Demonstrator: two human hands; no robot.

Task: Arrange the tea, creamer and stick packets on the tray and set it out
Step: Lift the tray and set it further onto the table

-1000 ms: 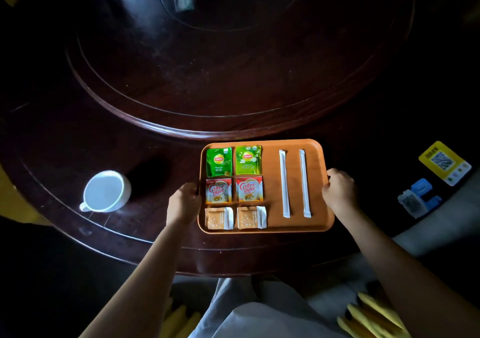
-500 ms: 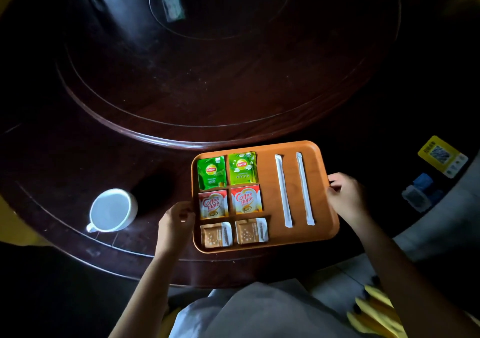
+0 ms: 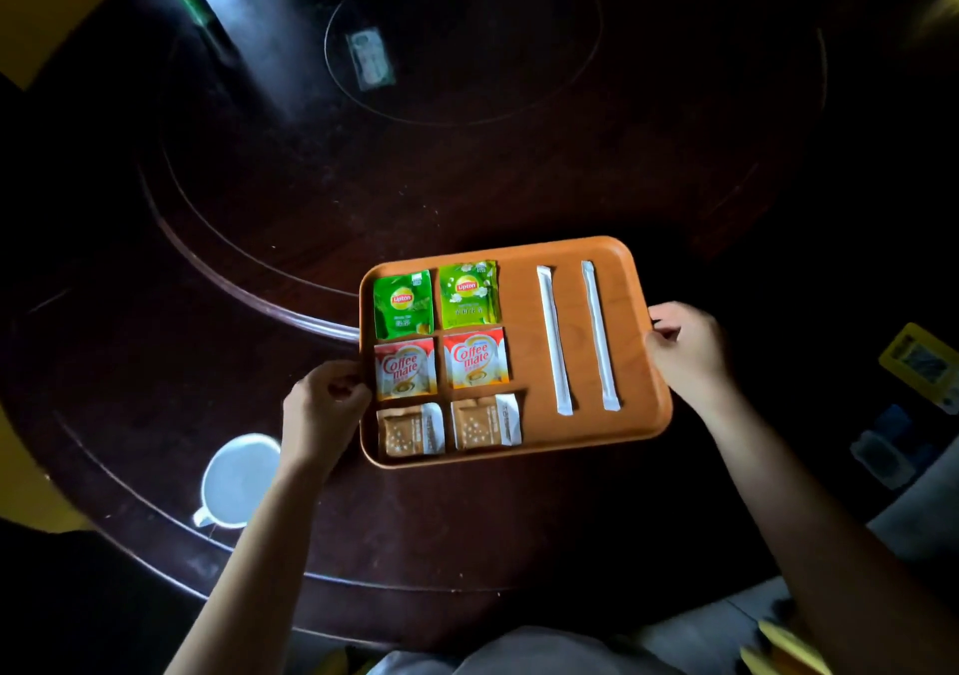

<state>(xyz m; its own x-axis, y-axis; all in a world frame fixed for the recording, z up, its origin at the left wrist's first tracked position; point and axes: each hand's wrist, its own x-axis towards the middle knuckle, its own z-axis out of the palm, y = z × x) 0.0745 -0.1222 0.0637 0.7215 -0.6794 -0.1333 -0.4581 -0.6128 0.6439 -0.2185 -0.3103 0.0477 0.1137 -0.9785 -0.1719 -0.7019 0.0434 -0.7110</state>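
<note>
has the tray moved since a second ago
Yes. The tray has gone forward, away from the person: its far edge now overlaps the raised inner ring of the table, which it sat short of earlier. Left hand and right hand grip its sides.

Both bare forearms are reaching forward from the bottom of the view. The left hand (image 3: 324, 409) is curling its fingers (image 3: 345, 381) around the left rim of the orange tray (image 3: 630, 342). The right hand (image 3: 687, 350) is gripping the opposite rim, thumb on top.
</note>
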